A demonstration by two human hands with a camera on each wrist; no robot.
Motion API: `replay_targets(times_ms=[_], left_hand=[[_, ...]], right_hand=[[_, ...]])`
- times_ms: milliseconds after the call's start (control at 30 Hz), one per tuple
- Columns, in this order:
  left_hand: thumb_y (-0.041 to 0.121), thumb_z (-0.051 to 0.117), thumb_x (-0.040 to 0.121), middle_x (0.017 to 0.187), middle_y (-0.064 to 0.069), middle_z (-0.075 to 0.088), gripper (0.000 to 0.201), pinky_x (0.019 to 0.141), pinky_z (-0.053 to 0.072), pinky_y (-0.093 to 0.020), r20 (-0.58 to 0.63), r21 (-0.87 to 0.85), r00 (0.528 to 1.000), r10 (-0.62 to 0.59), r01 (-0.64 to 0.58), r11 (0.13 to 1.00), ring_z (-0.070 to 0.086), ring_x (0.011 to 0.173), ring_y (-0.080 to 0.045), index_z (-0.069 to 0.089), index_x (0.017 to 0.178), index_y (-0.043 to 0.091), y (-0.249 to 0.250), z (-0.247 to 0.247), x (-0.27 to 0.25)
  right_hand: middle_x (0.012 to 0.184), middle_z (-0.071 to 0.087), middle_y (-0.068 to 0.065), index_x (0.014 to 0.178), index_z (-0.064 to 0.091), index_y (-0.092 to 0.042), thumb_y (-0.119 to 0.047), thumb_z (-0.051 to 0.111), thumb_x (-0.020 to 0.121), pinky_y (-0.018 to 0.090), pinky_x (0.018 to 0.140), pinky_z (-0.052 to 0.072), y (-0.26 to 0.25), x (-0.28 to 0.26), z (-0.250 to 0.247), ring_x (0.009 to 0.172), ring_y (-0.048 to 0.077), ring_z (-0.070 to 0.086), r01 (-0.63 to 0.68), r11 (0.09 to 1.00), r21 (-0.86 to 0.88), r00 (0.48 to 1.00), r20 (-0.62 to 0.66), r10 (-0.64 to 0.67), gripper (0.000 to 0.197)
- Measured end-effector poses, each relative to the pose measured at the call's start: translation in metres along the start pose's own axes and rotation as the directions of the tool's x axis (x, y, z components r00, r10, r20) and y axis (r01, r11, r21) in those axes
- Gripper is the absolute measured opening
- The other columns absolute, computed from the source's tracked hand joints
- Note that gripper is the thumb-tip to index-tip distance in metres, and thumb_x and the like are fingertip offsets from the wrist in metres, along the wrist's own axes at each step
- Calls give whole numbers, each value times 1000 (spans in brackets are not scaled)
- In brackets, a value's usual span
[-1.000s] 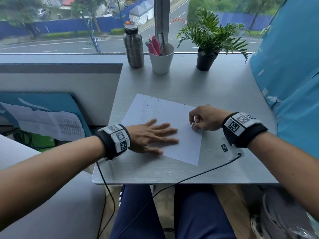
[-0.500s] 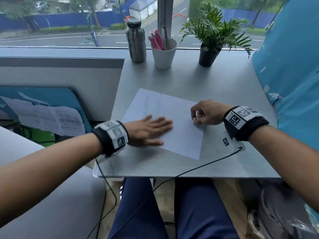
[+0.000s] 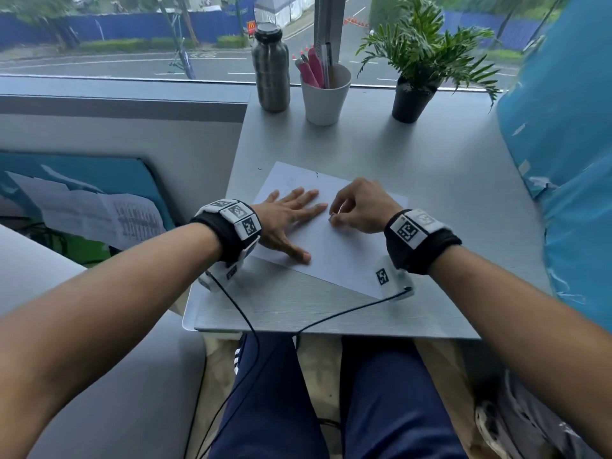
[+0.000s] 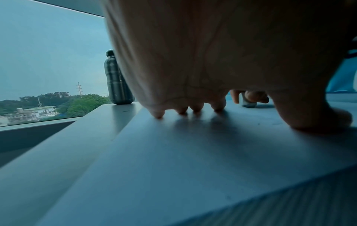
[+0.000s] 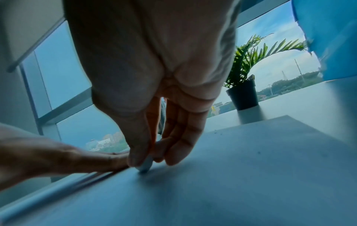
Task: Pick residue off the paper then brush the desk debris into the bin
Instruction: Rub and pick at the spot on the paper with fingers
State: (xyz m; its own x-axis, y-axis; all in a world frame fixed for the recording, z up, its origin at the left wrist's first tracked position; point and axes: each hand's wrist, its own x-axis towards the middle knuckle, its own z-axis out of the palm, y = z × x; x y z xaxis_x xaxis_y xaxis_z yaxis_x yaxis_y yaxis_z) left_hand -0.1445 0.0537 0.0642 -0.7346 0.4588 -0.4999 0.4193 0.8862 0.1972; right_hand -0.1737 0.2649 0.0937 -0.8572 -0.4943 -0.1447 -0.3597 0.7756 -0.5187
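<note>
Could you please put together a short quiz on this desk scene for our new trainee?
1. True or false: the left hand lies flat, fingers straight, on the white sheet of paper.
2. Which item stands between the steel water bottle and the potted green plant at the far edge of the grey desk? A) a white cup holding pens B) a stapler C) a red mug
3. Fill in: the right hand pinches a small pale ______ against the paper.

Key: 1 true. 2 A. 3 block, likely an eraser; the views do not settle which.
</note>
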Motion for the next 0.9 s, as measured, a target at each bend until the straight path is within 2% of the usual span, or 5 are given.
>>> replay_targets(times_ms=[167,433,600,700,900], left_hand=[[80,60,72,160,7,-31,119,120,-13,-55,5,6,1000,-1,1,1000,-29,147,-16,-16,154,38,-1,1,1],[82,58,71,159,7,-33,121,120,-13,-54,16,8,999,-27,27,1000,-30,147,-15,-17,154,37,3,0,1],[80,58,73,160,6,-32,119,120,-13,-55,17,11,999,-37,36,999,-29,147,-17,-16,154,36,7,1,1],[82,56,73,160,6,-32,119,120,-13,-54,6,13,999,-36,36,999,-29,147,-17,-17,154,36,7,1,0],[85,44,78,162,1,-29,114,121,-11,-51,-45,62,996,-75,78,995,-24,149,-18,-18,155,30,12,10,-5]], right_hand=[[63,62,-12,80,78,-25,-22,76,73,10,59,43,-18,-18,14,61,0,59,142,989,-44,977,169,-133,8],[64,63,-12,79,77,-24,-22,75,75,1,52,38,-21,-15,12,62,0,60,142,988,-69,977,173,-128,5],[67,66,-6,81,78,-20,-21,76,74,16,64,47,-12,-8,4,64,7,62,57,998,-36,997,45,-55,7],[66,67,-8,79,77,-22,-20,75,75,3,58,43,-19,-24,15,64,4,64,129,991,-33,979,163,-122,5],[76,71,1,82,71,-16,-19,71,79,20,68,49,37,-24,-20,65,11,60,-147,988,-37,988,-48,145,4]])
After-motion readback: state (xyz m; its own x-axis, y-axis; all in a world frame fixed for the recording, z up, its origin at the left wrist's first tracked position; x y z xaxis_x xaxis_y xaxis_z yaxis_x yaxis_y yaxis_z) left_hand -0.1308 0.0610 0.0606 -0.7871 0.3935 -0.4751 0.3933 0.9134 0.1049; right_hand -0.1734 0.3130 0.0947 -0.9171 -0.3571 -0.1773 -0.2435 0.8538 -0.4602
